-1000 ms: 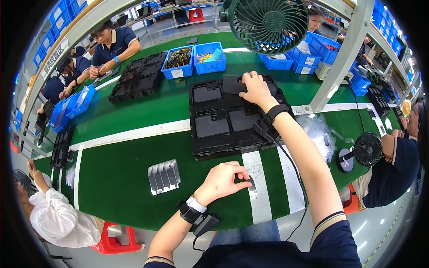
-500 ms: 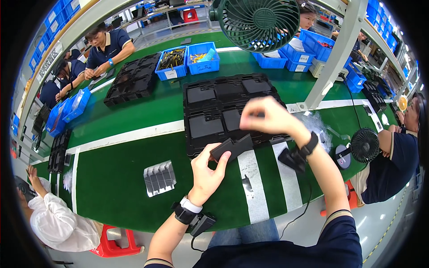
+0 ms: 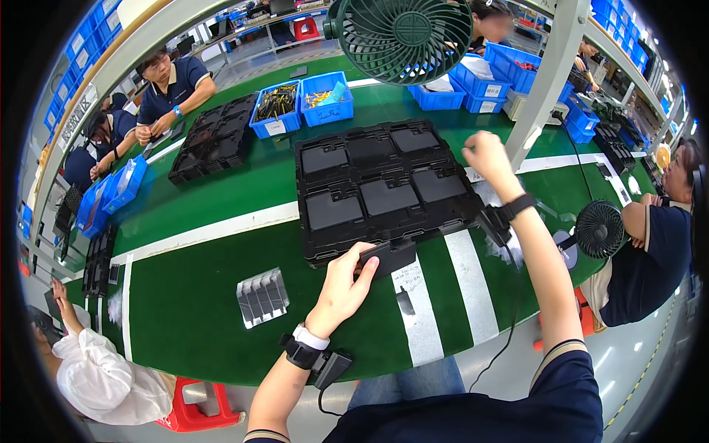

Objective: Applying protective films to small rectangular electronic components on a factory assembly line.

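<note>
At a green worktop [image 3: 177, 317] crossed by pale tape [image 3: 422, 332], a worker's left hand [image 3: 340, 292] grasps a thin, matte black panel [image 3: 394, 258] between thumb and fingers, just before the front edge of a large black tray [image 3: 315, 247]. The fingers cover the panel's left end; whether it touches the tray cannot be told. The right hand [image 3: 487, 155] is raised near the tray's right side, its fingers curled inward with the tips partly hidden, leaving it unclear whether they hold anything. The tray, of molded, ridged plastic, has six rectangular compartments in two rows. Flat dark grey plates [image 3: 388, 198] show in five; the far middle one is too dark to read. A ribbed, silvery sheet [image 3: 263, 297] with dark bands lies left of the left hand, and a small dark scrap [image 3: 405, 303] sits on the tape. Crumpled clear plastic [image 3: 487, 195] is partly hidden by the right forearm. Overhead, a round green fan [image 3: 406, 37] with curved slats, cut off at the top, partly blocks the view of blue bins [image 3: 437, 100].
</note>
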Demonstrator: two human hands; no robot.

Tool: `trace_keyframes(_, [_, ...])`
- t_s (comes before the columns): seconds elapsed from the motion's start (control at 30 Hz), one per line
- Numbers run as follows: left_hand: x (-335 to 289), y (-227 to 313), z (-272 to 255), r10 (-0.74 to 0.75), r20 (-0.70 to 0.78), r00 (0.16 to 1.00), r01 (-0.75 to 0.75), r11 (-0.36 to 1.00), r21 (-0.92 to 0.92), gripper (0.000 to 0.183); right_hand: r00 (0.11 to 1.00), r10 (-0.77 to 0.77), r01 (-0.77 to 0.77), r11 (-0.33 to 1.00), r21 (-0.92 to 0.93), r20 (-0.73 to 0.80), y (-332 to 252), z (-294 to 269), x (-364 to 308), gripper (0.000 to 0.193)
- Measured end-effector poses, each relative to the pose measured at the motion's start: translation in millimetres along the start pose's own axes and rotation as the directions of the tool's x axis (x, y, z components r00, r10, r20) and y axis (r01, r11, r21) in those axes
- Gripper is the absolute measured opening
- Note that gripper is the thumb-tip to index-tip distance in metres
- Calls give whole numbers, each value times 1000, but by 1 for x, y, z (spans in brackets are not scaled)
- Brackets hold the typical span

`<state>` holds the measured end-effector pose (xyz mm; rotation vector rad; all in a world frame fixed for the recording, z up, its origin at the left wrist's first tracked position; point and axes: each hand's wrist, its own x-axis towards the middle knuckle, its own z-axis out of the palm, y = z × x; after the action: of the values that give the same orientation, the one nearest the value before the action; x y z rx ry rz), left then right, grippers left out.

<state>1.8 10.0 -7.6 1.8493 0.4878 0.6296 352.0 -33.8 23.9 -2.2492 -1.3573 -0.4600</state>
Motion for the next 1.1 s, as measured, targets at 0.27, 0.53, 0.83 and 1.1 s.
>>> trace_keyframes(0.27, [0, 2, 3, 86, 9, 996, -86, 994, 68, 19, 985, 163, -151, 975, -165, 61, 5, -57, -73, 19])
trace_keyframes(0.53, [-1, 2, 5, 81, 16, 997, -82, 996, 43, 20, 872, -478, 285, 668, 687, 104, -130, -47, -112, 26])
trace_keyframes(0.83, [-1, 22, 2, 116, -18, 993, -110, 972, 210, 16, 905, -419, 202, 579, 789, 75, -129, -26, -130, 14])
trace_keyframes(1.1, [-3, 20, 1, 145, -151, 978, -113, 972, 205, 13, 924, -383, 273, 610, 744, -25, -131, -26, -134, 11])
